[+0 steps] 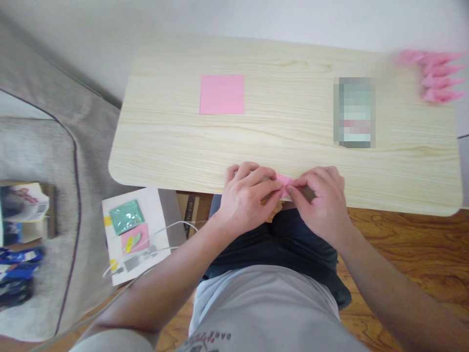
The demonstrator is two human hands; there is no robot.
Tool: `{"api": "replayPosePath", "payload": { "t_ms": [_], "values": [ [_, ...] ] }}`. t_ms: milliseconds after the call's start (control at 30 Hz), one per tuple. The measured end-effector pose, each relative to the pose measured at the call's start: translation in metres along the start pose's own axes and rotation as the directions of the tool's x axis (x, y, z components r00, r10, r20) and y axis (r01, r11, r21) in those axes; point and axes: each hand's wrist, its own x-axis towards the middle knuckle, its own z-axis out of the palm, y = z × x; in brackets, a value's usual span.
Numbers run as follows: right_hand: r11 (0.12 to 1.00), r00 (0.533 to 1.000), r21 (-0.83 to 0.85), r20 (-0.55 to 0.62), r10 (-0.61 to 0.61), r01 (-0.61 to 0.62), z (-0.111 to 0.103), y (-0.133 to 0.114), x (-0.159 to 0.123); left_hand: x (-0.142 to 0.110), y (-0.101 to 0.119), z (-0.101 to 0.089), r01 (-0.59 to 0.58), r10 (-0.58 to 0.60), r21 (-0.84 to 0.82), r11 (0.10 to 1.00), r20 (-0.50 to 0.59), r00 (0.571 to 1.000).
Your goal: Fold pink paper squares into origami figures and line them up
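Note:
Between my two hands is a small piece of folded pink paper (pixel 284 179), at the near edge of the table. My left hand (pixel 249 193) pinches its left side between thumb and fingers. From the other side, the thumb and forefinger of my right hand (pixel 322 198) grip it as well. Fingers cover much of the paper, so its full shape is hidden. Farther back on the table lies a flat square stack of pink paper (pixel 222 95). Several folded pink paper pieces (pixel 441 80) with pointed ends stand in a row at the far right corner.
A blurred-out phone-like object (pixel 354 112) lies on the pale wooden table (pixel 164 142). Below left, a white box (pixel 154 215) carries a green packet (pixel 126 217), pink paper and a white cable. A grey sofa (pixel 91 195) borders the left side.

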Motion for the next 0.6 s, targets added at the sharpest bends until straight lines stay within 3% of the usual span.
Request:
{"api": "replayPosePath", "payload": {
  "t_ms": [600],
  "values": [
    [0.998, 0.996, -0.021, -0.074, 0.050, -0.052, 0.0075, -0.0032, -0.0062, -0.0026, 0.0001, 0.0009, 0.000, 0.000, 0.006, 1.000, 0.014, 1.000]
  ]
}}
